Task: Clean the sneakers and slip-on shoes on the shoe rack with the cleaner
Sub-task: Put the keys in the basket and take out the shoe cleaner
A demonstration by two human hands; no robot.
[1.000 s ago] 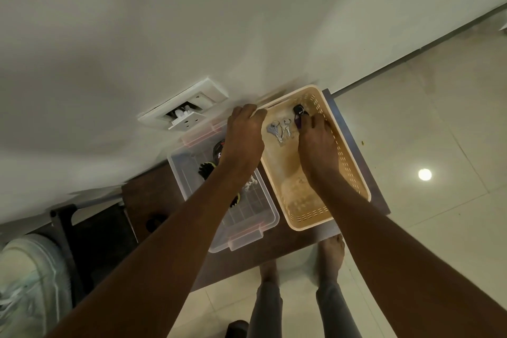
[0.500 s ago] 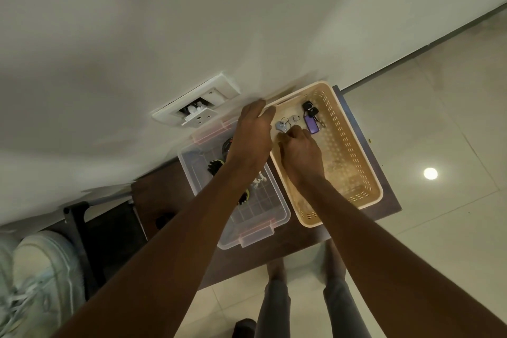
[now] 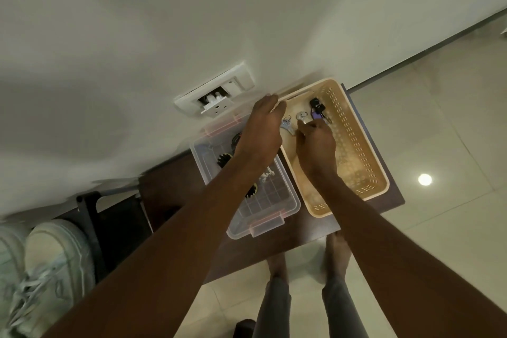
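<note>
A pair of white lace-up sneakers point(image 3: 49, 269) stands at the lower left on the black shoe rack point(image 3: 87, 217). No cleaner can be made out. My left hand point(image 3: 260, 132) grips the far left rim of a beige perforated basket point(image 3: 367, 173) on a dark brown table. Inside the basket, my right hand point(image 3: 315, 148) has curled fingers that pinch a silver bunch of keys point(image 3: 301, 117). Another silver bunch point(image 3: 286, 126) lies beside it. Keys with a purple and black tag point(image 3: 317, 110) lie at the basket's far end.
A clear plastic box point(image 3: 263, 214) with pink latches holds black brushes and small white parts, left of the basket. A wall socket plate point(image 3: 216, 99) sits behind it. My bare feet point(image 3: 307, 263) stand on pale tiles below the table point(image 3: 164, 186) edge.
My right hand has shifted from the purple-tagged keys leftward to the silver keys in the middle of the basket. My left hand has stayed on the basket rim.
</note>
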